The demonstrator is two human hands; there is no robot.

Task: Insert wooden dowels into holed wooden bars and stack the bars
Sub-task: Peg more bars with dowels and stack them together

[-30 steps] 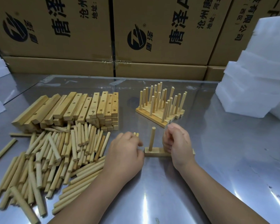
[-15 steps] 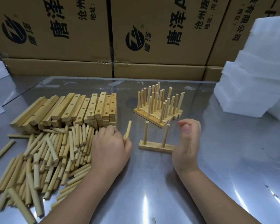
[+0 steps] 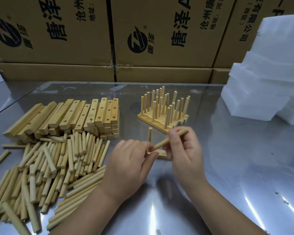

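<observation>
Printing shows only on the cardboard cartons along the far side. The far-left carton (image 3: 49, 53) bears a round black logo (image 3: 7, 33) with small "唐泽" beside it, then large "唐泽", and smaller lines starting "沧州" and "地址:", cut off at the top. The middle carton (image 3: 163, 61) repeats the logo (image 3: 137, 43) with an ® mark, "唐泽A", "沧州唐" and "地址:河北". The far-right carton (image 3: 227, 48) carries upside-down characters, seemingly "有限公司".

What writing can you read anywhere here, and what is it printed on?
"唐泽", large, beside a round logo: left cardboard box.
"唐泽A", cut off above: middle cardboard box.
"沧州" and "地址:", smaller, on both; the rest is cut off.
Right cardboard box: upside-down print, not legible.
</observation>
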